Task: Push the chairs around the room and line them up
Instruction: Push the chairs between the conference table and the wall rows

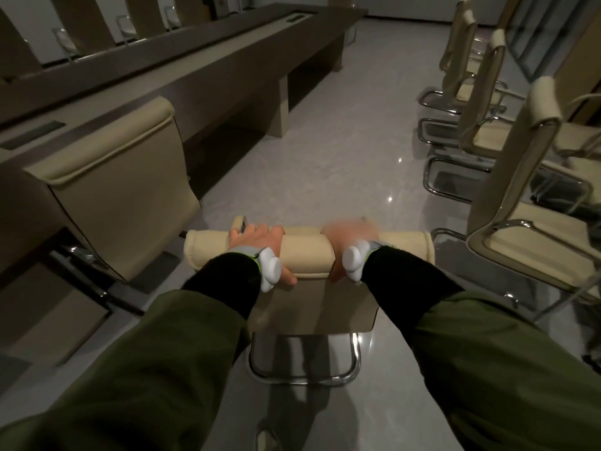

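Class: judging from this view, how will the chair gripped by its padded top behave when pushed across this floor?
The chair probably slides, not rolls: its chrome sled base has no wheels, and the floor looks glossy. Pushed high by both hands, it may tip forward.

cream chair (309,252) upright, more chairs (507,164) rightward

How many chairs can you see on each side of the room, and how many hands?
Chair being held: 1
Chair tucked at the long table on the left: 1
Chairs lined up on the right: 3
Chairs behind the table, partly hidden: at least 3
Hands, left hand and right hand: 2
Total: at least 8 chairs, 2 hands
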{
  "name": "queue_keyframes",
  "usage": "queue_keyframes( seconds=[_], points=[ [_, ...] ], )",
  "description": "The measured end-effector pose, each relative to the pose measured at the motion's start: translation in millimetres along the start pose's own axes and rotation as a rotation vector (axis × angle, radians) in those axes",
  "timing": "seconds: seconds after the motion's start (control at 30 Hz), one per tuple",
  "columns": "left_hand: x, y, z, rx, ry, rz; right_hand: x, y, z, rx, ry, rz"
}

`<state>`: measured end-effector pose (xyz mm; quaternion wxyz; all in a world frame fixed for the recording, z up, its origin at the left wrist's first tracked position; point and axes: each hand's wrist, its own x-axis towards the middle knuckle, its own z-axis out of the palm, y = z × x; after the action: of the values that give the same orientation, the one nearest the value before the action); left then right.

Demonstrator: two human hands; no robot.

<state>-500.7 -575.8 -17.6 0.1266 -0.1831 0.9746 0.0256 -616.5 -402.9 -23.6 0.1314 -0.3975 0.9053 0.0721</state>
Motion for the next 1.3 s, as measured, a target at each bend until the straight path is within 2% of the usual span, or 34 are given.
queue_keyframes(
  seconds=[0.4,0.9,1.3],
  points=[
    [108,-10,-17,0.018,0.056,-0.007,99,42,-13,-0.006,0.095,0.009],
    [224,-7,-51,-0.027,0.059,-0.026,212,92,-49,-0.048,0.017,0.073],
    [271,38,-64,-0.034,0.099,-0.122,258,163,-71,-0.039,0.041,-0.097]
  ],
)
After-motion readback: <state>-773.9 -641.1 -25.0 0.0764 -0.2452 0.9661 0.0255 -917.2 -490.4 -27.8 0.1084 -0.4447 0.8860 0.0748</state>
